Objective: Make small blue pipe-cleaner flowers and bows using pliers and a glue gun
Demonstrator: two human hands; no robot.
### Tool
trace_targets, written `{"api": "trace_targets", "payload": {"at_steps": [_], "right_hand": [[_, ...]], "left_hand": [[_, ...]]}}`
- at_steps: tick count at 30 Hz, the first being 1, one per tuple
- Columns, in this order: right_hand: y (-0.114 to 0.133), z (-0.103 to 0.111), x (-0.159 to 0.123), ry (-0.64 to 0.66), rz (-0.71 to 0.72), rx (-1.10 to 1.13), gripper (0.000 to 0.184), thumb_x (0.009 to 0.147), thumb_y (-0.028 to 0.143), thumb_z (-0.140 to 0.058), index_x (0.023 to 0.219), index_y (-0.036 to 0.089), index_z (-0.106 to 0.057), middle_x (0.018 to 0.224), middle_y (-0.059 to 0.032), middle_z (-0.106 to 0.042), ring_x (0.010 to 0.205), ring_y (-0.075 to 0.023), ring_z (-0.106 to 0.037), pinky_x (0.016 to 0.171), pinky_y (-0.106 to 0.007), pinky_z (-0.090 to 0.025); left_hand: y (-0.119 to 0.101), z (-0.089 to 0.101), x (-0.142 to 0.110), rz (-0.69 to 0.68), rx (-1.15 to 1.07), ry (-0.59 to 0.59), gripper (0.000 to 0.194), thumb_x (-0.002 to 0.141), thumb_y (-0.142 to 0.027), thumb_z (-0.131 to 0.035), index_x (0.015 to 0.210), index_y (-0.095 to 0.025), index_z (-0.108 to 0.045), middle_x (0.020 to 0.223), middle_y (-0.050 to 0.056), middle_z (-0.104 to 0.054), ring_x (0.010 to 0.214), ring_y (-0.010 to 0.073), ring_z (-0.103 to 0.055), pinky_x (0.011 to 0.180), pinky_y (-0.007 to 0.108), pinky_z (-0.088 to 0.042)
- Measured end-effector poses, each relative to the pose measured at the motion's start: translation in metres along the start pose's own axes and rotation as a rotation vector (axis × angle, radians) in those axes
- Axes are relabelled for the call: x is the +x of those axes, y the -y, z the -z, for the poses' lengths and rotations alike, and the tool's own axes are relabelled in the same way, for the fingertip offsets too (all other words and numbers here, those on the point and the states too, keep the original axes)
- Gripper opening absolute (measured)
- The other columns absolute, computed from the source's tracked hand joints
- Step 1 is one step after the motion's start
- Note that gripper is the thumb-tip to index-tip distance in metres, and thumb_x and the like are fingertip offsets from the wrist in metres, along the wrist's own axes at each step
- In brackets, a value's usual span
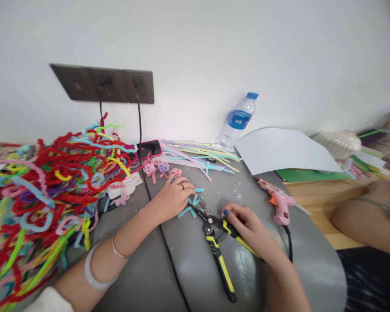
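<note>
My left hand rests over short cut pieces of light blue pipe cleaner on the grey table. Its fingers are stretched out, palm down, and their tips touch or cover some pieces. My right hand is curled around one yellow-and-black handle of wire-stripping pliers. The pliers' handles are spread, and their jaws point at the blue pieces. The right hand's lower fingers are partly hidden. Pink and purple pipe-cleaner flowers sit just beyond my left hand.
Tangled pipe cleaners heap at the left. A black cable crosses the table beneath my left arm. At the right lie a pink glue gun and white paper. A bottle leans on the wall. Another person's arm is at far right.
</note>
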State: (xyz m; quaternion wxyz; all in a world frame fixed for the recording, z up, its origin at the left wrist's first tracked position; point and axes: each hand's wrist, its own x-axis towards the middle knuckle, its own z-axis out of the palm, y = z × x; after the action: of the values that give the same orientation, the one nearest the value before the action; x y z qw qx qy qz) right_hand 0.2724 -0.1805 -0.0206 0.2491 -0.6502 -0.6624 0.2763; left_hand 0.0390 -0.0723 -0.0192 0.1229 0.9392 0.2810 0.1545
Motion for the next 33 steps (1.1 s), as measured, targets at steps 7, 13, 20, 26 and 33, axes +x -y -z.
{"api": "trace_targets", "payload": {"at_steps": [7,13,20,26,33], "right_hand": [[-0.001,0.0,0.0,-0.008,0.008,0.003,0.034,0.095,0.041,-0.04,0.076,0.021,-0.059,0.062,0.0006,-0.059,0.065,-0.0183,-0.051,0.065,-0.029,-0.038],[0.001,0.0,0.001,-0.015,0.0,-0.002,0.035,0.095,0.041,-0.04,0.076,0.021,-0.06,0.06,0.0009,-0.058,0.064,-0.0181,-0.05,0.065,-0.029,-0.038],[0.003,0.0,0.0,-0.007,-0.008,0.001,0.035,0.095,0.042,-0.039,0.076,0.021,-0.06,0.06,0.0009,-0.057,0.063,-0.0182,-0.05,0.065,-0.03,-0.037],[0.002,0.0,0.001,0.009,-0.01,0.024,0.035,0.095,0.043,-0.039,0.076,0.021,-0.059,0.062,0.0007,-0.057,0.064,-0.0179,-0.049,0.066,-0.029,-0.037],[-0.001,-0.001,0.001,0.005,0.008,0.038,0.034,0.095,0.042,-0.04,0.076,0.021,-0.058,0.064,0.0,-0.058,0.065,-0.0177,-0.05,0.065,-0.029,-0.037]], "left_hand": [[0.01,0.009,-0.004,0.098,-0.099,-0.108,0.016,0.086,-0.01,-0.057,0.096,-0.02,-0.066,0.102,0.005,-0.071,0.11,0.0224,-0.059,0.104,0.045,-0.04],[0.007,0.004,-0.005,0.105,0.0,-0.117,0.02,0.091,-0.013,-0.052,0.104,-0.022,-0.064,0.112,0.005,-0.069,0.122,0.026,-0.05,0.099,0.043,-0.037],[0.0,0.006,0.001,0.152,0.057,-0.032,0.025,0.092,-0.009,-0.048,0.104,-0.022,-0.065,0.105,0.005,-0.073,0.117,0.0266,-0.051,0.094,0.045,-0.031],[-0.001,0.008,0.002,0.156,0.095,-0.181,0.021,0.088,-0.009,-0.054,0.1,-0.021,-0.065,0.105,0.007,-0.071,0.116,0.0281,-0.053,0.099,0.049,-0.03],[0.011,0.035,-0.013,0.038,-0.391,-0.042,0.026,0.082,-0.006,-0.056,0.104,-0.02,-0.059,0.094,0.001,-0.068,0.088,0.0145,-0.063,0.082,0.026,-0.047]]}}
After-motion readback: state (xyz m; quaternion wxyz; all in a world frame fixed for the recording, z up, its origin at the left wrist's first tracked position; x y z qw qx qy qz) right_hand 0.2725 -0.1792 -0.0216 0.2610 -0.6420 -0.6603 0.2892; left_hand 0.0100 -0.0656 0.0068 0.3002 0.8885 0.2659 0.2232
